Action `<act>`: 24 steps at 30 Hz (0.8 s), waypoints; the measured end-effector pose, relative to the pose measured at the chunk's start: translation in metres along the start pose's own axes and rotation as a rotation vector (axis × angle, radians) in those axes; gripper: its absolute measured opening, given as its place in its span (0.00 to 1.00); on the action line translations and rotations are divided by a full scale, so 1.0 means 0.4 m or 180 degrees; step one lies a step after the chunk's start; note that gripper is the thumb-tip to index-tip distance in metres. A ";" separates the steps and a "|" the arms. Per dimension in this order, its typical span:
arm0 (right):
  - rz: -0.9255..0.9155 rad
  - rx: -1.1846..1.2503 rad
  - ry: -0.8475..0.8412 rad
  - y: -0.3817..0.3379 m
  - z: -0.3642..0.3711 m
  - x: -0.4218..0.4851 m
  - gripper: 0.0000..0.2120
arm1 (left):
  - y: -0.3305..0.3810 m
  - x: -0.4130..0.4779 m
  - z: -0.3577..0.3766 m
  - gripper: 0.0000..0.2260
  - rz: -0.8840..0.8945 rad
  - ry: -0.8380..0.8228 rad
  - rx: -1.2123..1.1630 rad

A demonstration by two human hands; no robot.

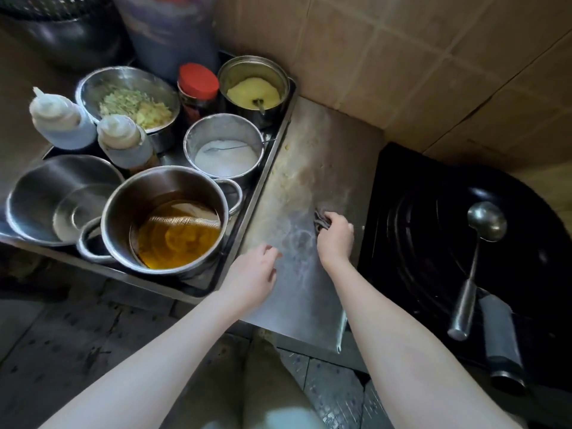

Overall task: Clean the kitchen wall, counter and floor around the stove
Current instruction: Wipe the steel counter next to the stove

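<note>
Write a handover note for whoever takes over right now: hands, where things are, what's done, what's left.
Right hand: grips a dark scrubber, pressed on the steel counter beside the wok.
Left hand: open, holds nothing, at the counter's near left by the tray of pots.
Done: wet scrub streaks show on the counter's near part.
Left: yellowish stains on the far part along the tray; then the wall and the spotted floor.
</note>
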State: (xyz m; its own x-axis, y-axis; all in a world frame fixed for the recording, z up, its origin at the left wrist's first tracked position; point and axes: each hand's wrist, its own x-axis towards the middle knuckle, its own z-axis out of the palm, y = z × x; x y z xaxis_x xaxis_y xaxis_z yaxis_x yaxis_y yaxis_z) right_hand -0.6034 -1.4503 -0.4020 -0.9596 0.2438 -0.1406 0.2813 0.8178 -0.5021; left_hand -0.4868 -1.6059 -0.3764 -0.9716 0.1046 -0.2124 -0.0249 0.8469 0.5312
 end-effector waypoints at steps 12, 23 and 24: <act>-0.1282 -0.0272 -0.0566 -0.126 0.050 0.123 0.21 | 0.000 0.119 0.005 0.17 -0.0183 0.0147 0.0084; -0.0067 -0.0181 0.0169 -0.075 -0.030 0.360 0.19 | 0.014 0.234 0.004 0.17 -0.0338 0.0313 0.0125; -0.0301 -0.0422 0.0108 -0.082 -0.022 0.361 0.20 | 0.011 0.238 0.002 0.17 -0.0419 0.0337 0.0059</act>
State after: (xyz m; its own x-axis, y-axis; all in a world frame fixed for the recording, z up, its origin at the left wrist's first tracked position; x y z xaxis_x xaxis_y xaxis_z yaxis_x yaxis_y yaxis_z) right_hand -0.7511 -1.4376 -0.3983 -0.9817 0.1780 -0.0681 0.1904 0.8990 -0.3944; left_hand -0.5793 -1.5918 -0.3947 -0.9796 -0.0625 -0.1910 -0.1502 0.8593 0.4889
